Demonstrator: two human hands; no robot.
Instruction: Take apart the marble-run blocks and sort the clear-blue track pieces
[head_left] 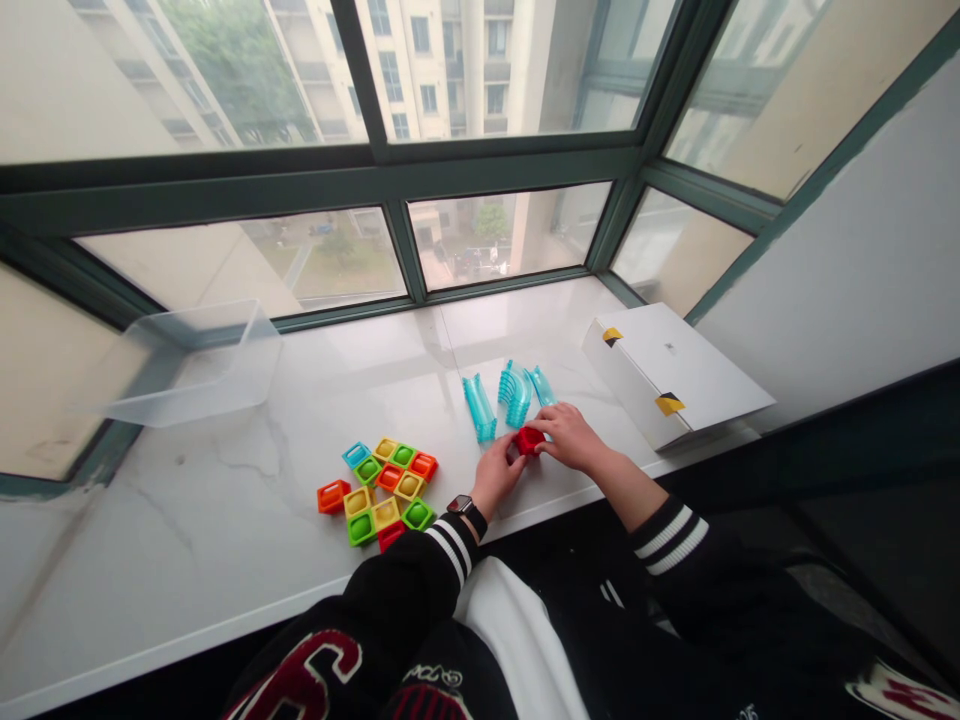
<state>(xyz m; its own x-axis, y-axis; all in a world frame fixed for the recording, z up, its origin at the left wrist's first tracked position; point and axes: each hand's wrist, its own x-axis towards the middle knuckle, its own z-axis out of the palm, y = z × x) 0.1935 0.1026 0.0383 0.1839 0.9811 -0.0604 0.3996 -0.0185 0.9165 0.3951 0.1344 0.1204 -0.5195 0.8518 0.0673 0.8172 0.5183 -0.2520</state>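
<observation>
Red block (529,441) grasped btwn L hand (497,474) & R hand (570,436), both touching, neither nearer; long axis unclear. Curved blue pc (514,394) just beyond block.

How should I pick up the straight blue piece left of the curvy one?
I'd pinch the straight blue piece by its long sides, near the middle, from above. It's long and narrow, and a gap separates it from the curvy piece, so fingers should fit.
</observation>
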